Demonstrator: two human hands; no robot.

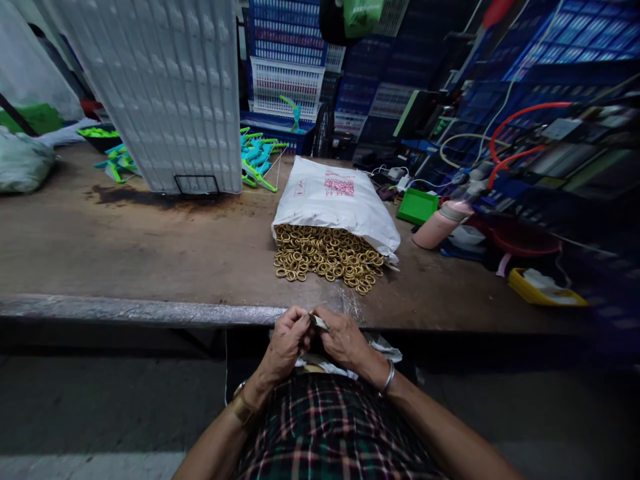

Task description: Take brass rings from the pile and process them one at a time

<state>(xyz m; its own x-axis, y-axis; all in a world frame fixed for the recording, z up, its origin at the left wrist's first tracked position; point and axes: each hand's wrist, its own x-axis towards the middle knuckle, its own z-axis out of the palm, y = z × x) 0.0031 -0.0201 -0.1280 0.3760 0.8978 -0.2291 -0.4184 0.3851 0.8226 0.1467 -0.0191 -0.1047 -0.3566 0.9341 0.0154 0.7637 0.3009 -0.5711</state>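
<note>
Both hands meet just in front of the table's front edge, fingers curled and close together. My left hand (pixel 289 340) is closed in a pinch; what it grips is too small to make out. In my right hand (pixel 344 339), also closed, a small pale object (pixel 321 323) shows between thumb and fingers. Beyond the hands, a heap of brass-coloured rings (pixel 327 257) spills from the open mouth of a white sack (pixel 335 200) with red print, which lies on the brown table (pixel 200 267).
A tall ribbed grey panel (pixel 185 93) stands at the left back, with green and turquoise plastic pieces (pixel 257 157) beside it. To the right are a green tray (pixel 418 206), a pink bottle (pixel 440 225) and a yellow tray (pixel 530 290). Stacked crates rise behind.
</note>
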